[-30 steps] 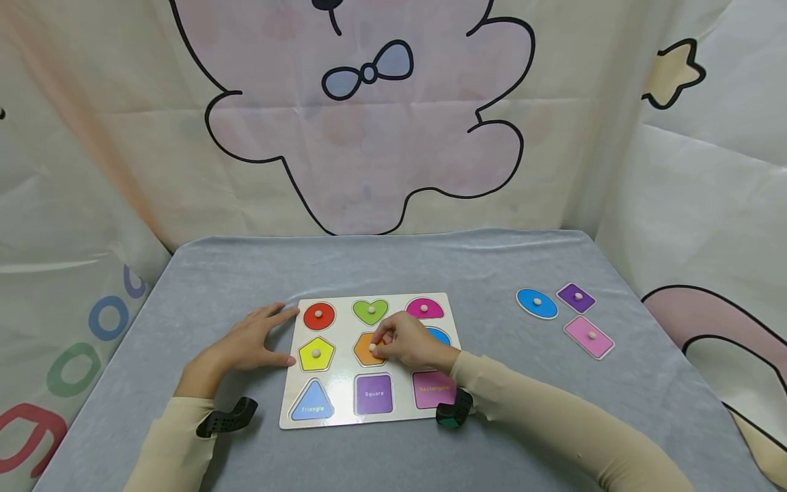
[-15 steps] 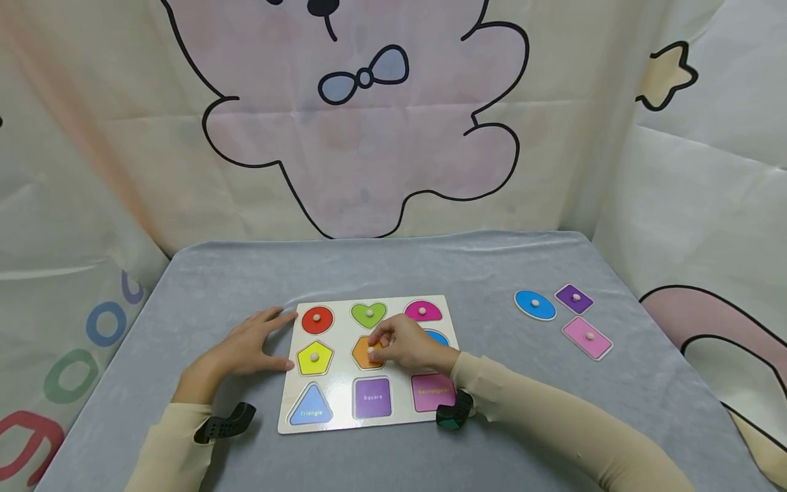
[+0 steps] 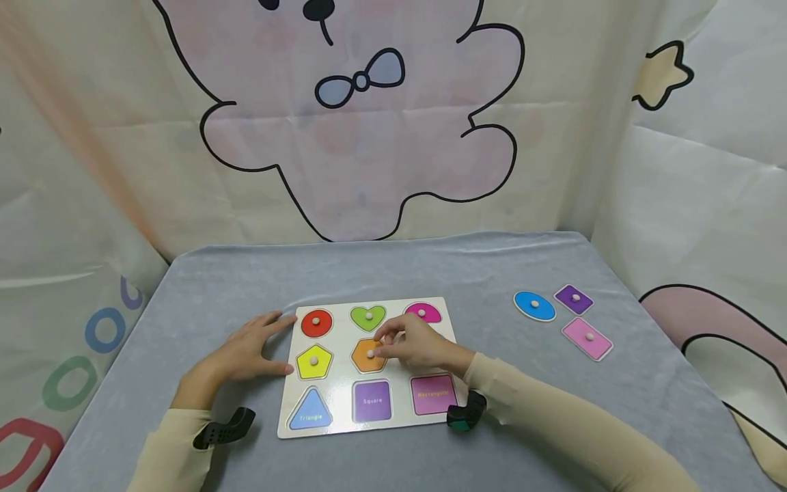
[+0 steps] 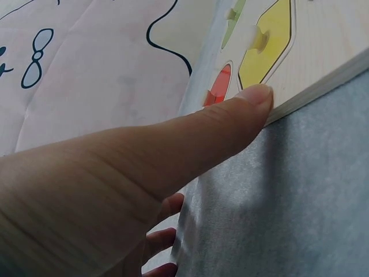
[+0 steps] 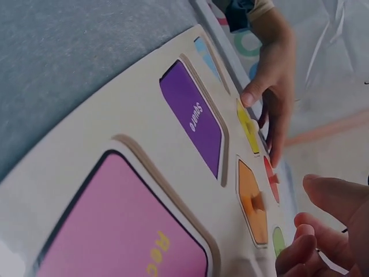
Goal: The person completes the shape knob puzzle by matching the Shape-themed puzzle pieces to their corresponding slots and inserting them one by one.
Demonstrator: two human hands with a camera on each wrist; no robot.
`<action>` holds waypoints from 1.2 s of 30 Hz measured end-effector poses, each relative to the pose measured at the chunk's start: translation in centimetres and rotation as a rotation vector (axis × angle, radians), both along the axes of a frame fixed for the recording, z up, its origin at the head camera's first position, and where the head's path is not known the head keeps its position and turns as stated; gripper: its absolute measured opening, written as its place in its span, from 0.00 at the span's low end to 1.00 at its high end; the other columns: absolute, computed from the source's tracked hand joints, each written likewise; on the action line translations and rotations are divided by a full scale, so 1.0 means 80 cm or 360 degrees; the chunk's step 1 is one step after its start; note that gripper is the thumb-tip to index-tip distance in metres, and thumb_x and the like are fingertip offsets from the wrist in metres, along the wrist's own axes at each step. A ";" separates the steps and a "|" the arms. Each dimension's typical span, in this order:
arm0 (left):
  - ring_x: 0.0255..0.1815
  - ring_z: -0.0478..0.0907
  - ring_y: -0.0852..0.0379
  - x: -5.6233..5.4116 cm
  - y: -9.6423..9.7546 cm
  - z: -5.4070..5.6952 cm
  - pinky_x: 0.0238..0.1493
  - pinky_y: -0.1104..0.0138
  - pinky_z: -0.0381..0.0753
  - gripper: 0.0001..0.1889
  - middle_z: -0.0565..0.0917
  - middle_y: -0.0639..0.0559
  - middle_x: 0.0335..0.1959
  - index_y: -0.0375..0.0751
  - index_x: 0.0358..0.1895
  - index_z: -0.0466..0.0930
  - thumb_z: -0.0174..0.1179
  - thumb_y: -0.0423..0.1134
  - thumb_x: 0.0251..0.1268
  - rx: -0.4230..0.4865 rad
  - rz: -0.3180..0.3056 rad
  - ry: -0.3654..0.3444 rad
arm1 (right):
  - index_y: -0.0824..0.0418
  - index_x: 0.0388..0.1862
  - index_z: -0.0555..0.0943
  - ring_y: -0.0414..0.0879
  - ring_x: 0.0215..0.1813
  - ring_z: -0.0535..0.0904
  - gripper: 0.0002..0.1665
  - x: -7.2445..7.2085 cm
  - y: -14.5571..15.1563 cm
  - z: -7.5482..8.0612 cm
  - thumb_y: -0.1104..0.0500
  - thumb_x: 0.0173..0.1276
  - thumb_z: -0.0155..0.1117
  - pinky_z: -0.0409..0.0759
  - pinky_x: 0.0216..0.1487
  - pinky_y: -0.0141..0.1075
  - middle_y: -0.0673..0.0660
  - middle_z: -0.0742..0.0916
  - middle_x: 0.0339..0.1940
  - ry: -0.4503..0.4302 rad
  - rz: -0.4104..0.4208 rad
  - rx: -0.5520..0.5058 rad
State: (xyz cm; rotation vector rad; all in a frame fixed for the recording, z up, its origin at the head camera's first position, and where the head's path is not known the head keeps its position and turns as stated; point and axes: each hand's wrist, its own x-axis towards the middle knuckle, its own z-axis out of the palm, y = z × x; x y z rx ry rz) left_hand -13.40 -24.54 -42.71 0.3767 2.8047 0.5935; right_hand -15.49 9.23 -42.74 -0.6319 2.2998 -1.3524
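The wooden puzzle board (image 3: 338, 432) lies on the cloth. My left hand (image 3: 246, 348) rests at its left edge with fingers spread; in the left wrist view the thumb (image 4: 253, 99) touches the edge beside the yellow pentagon (image 3: 314, 361). Over the board's middle right is my right hand (image 3: 415, 342), its fingers parted beside the knob of the orange hexagon (image 3: 363, 362). The right wrist view shows a gap between those fingertips (image 5: 314, 183) and the knob on the hexagon, which sits in its recess. A red circle (image 3: 316, 332), green heart (image 3: 367, 324) and magenta half circle (image 3: 424, 311) fill the back row.
Bare printed recesses form the front row: triangle (image 3: 310, 407), square (image 3: 371, 410) and rectangle (image 3: 434, 403). On the cloth at right lie a blue oval (image 3: 527, 309), a purple square-like piece (image 3: 568, 292) and a pink rectangle (image 3: 583, 346), each knobbed. A printed backdrop (image 3: 369, 157) stands behind.
My right hand has let go of the orange hexagon's knob and shifted slightly right, its fingers parting. The left hand keeps its place at the board. The head view has tilted a little.
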 end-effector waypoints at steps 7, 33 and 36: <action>0.76 0.55 0.24 -0.002 -0.002 0.000 0.68 0.25 0.59 0.52 0.60 0.30 0.78 0.50 0.77 0.64 0.75 0.61 0.47 -0.0012 0.0003 0.0010 | 0.69 0.45 0.86 0.37 0.22 0.71 0.14 -0.007 0.022 0.008 0.60 0.64 0.73 0.72 0.27 0.26 0.53 0.80 0.28 0.0103 0.0008 -0.0039; 0.75 0.57 0.26 -0.001 0.000 -0.004 0.67 0.27 0.62 0.52 0.62 0.31 0.77 0.51 0.76 0.66 0.77 0.60 0.45 -0.0005 0.0004 0.0023 | 0.69 0.53 0.83 0.40 0.22 0.70 0.19 -0.022 0.130 0.008 0.58 0.69 0.68 0.71 0.24 0.28 0.55 0.78 0.33 0.0054 -0.0228 0.0008; 0.75 0.57 0.26 -0.002 0.000 -0.004 0.67 0.27 0.62 0.51 0.62 0.31 0.77 0.51 0.76 0.65 0.77 0.60 0.45 0.0002 -0.0001 0.0038 | 0.70 0.54 0.83 0.42 0.23 0.71 0.19 -0.025 0.146 0.006 0.58 0.70 0.68 0.71 0.24 0.28 0.55 0.79 0.33 0.0076 -0.0272 0.0017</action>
